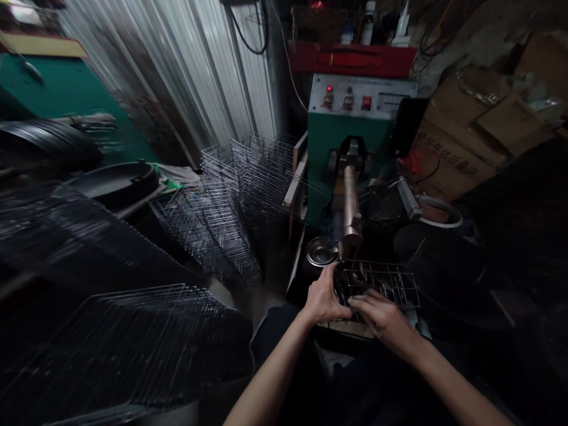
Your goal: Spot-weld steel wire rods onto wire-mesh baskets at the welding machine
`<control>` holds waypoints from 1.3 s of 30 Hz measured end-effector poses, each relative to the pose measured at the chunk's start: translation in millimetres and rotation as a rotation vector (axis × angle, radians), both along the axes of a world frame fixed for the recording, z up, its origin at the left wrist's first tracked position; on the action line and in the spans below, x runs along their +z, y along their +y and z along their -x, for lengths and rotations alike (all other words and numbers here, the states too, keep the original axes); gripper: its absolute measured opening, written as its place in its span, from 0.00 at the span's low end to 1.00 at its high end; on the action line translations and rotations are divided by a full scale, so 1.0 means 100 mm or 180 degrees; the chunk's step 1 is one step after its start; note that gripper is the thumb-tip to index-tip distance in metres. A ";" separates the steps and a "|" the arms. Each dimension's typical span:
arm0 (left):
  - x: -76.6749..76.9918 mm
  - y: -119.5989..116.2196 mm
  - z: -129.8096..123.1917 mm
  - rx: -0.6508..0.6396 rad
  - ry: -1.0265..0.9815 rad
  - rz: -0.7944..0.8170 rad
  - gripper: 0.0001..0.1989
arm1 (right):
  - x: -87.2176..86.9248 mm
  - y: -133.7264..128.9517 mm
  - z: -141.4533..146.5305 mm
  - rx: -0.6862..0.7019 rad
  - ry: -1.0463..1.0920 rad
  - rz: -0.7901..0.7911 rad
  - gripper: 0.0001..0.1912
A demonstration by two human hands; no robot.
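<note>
A small wire rack lies flat in front of me, below the copper-coloured arm of a green machine. My left hand grips the rack's left end, with its index fingertip close under the tip of the arm and its thumb along the near side. Over the middle of the rack, my right hand has its fingers drawn together, their tips near my left thumb. What those fingers hold is too dark and small to make out. A shallow metal dish sits just beyond my left hand.
Stacked wire racks stand to the left, with more wire racks nearer me. The machine's control panel has a lit red lamp. Cardboard boxes are piled at the right, and bottles stand above the machine.
</note>
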State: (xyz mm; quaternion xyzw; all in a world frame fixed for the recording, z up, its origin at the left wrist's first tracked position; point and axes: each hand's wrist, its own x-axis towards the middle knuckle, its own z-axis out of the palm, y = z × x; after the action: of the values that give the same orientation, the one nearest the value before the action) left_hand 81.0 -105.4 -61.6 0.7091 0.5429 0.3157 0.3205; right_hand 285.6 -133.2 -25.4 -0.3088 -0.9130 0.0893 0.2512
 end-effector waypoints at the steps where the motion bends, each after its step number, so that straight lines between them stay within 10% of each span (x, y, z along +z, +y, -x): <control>1: -0.01 0.02 0.01 0.0008 0.0011 -0.0001 0.59 | 0.00 0.02 0.01 0.0004 -0.0018 0.0005 0.17; 39: 0.09 0.55 0.16 0.0098 0.0308 -0.0105 0.57 | 0.08 0.52 0.25 -0.0247 0.0301 -0.0031 0.18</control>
State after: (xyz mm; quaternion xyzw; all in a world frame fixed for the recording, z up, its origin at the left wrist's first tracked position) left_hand 64.8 -50.1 -52.8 0.7203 0.5633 0.2950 0.2772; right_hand 260.9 -81.5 -17.5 -0.3381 -0.8879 0.0894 0.2988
